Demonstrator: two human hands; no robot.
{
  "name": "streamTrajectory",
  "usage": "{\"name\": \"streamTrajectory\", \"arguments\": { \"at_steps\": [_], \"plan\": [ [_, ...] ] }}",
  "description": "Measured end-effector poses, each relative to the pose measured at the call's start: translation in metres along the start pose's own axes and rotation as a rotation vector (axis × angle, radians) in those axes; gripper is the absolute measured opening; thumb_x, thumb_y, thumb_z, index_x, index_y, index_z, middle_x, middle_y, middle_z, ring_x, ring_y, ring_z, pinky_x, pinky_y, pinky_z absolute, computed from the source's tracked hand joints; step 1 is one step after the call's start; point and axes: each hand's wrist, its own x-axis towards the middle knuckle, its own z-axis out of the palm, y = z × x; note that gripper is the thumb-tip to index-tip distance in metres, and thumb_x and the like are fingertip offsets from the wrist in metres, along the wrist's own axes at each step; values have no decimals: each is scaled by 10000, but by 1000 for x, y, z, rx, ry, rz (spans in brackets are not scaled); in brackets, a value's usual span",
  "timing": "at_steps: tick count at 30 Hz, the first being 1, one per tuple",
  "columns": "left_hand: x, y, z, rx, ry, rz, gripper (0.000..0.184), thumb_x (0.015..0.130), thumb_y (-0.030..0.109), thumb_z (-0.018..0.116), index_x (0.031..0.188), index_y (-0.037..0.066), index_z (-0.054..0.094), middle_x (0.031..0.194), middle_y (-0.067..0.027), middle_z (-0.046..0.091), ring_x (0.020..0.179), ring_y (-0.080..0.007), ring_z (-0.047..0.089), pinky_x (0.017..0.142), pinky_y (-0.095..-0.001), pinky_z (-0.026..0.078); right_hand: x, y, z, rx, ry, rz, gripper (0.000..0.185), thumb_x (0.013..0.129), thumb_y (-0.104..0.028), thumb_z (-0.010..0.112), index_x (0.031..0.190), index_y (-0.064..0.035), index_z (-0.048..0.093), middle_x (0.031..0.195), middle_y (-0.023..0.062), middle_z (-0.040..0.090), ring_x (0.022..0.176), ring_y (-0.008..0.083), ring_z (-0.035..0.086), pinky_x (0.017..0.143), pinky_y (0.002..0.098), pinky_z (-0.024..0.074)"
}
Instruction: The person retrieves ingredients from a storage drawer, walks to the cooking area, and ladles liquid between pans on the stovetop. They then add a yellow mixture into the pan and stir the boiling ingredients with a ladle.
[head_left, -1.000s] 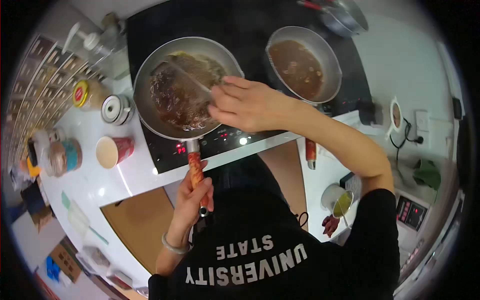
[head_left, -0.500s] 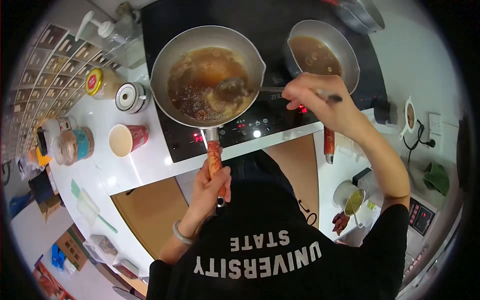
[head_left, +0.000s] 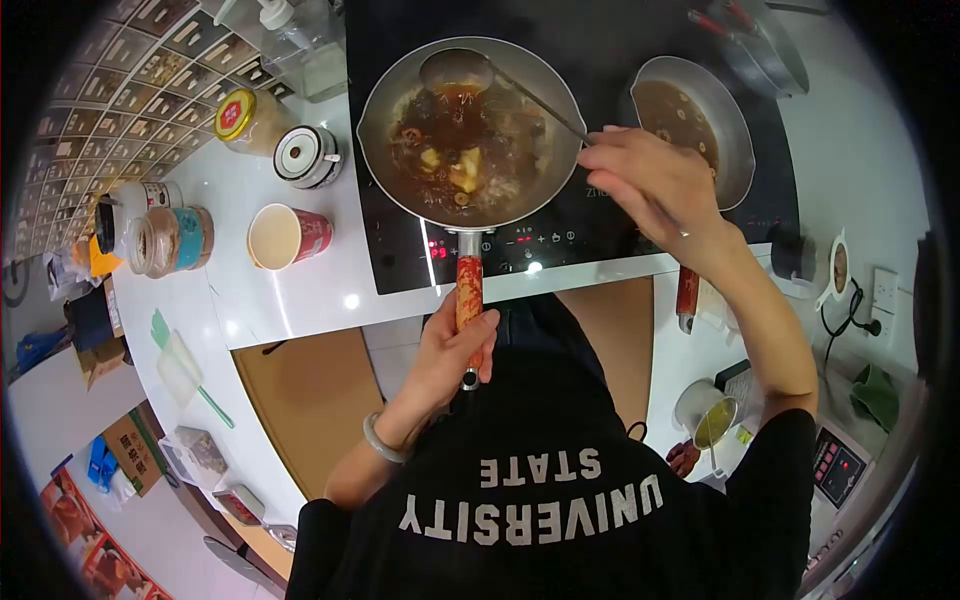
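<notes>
My left hand (head_left: 450,350) is closed around the red-and-tan handle of a saucepan (head_left: 371,160) on the cooktop. Dark brown liquid with bubbles and a few pale yellow chunks (head_left: 466,170) fills its bottom. A metal ladle (head_left: 538,100) slants across the pan's right rim; its bowl is at the far side, over or partly in the liquid. My right hand (head_left: 655,185) grips the ladle near its handle end, above the gap between the two pans. Right of that hand stands a second saucepan (head_left: 738,145) with brown liquid and small round slices.
On the left counter are a paper cup (head_left: 290,237), a white lidded pot (head_left: 305,157), a yellow-lidded jar (head_left: 245,120) and a blue-labelled jar (head_left: 180,240). A metal cup (head_left: 697,405) stands at lower right. More pans (head_left: 765,55) are at the back right.
The ladle has gone from the pan's right-middle to its far side, and my right hand has followed. Yellow chunks now show in the liquid. The whole view has shifted slightly.
</notes>
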Motion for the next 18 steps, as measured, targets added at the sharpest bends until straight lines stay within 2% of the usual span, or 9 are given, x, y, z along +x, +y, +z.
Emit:
{"name": "streamTrajectory", "arguments": {
  "at_steps": [2, 6, 9, 10, 13, 16, 18],
  "plan": [
    [1, -1, -1, -5, -2, -3, 386, 936, 157, 557, 1257, 24, 388, 682, -26, 509, 432, -105, 492, 408, -204, 414, -3, 9, 13, -244, -63, -160, 268, 757, -115, 709, 990, -39, 599, 919, 106, 612, 833, 268, 633, 817, 385, 537],
    [1, 1, 0, -10, -5, -11, 360, 936, 155, 557, 1222, 16, 388, 678, -27, 507, 433, -109, 498, 400, -211, 415, -8, 23, 45, -425, -243, -224, 309, 765, -134, 692, 1035, -44, 571, 961, 100, 570, 924, 267, 613, 882, 393, 512],
    [1, 1, -1, 2, -10, -12, 365, 936, 161, 559, 1220, 13, 382, 676, -27, 506, 434, -109, 500, 398, -215, 419, -9, 12, 73, -236, -91, -200, 299, 770, -140, 687, 1031, -37, 582, 959, 102, 575, 907, 274, 618, 855, 390, 522],
    [1, 1, -2, 7, -15, -10, 370, 937, 165, 560, 1222, 14, 379, 676, -26, 505, 435, -108, 500, 398, -215, 421, -9, 7, 76, -127, -56, -150, 249, 810, -129, 662, 1026, -21, 601, 932, 121, 596, 880, 276, 623, 814, 363, 535],
    [2, -1, -2, 6, -26, -1, 381, 937, 180, 565, 1224, 17, 374, 676, -26, 504, 436, -106, 500, 400, -212, 425, -14, -8, 72, 402, -20, 366, 189, 877, -136, 616, 1003, 4, 625, 885, 132, 635, 813, 259, 658, 776, 323, 541],
    [2, -1, -3, 1, -32, 7, 385, 938, 191, 568, 1223, 20, 372, 676, -25, 504, 438, -105, 501, 401, -208, 426, -7, -17, 61, 1059, 261, 1072, 216, 928, -166, 559, 983, 27, 639, 868, 139, 661, 762, 235, 683, 759, 294, 537],
    [1, -2, -3, 0, -33, 9, 384, 938, 195, 568, 1220, 21, 374, 676, -25, 504, 439, -104, 503, 402, -207, 426, -10, -14, 45, 1091, 249, 1146, 253, 935, -197, 554, 976, 37, 642, 880, 141, 661, 750, 225, 689, 755, 288, 536]
  ]
}}
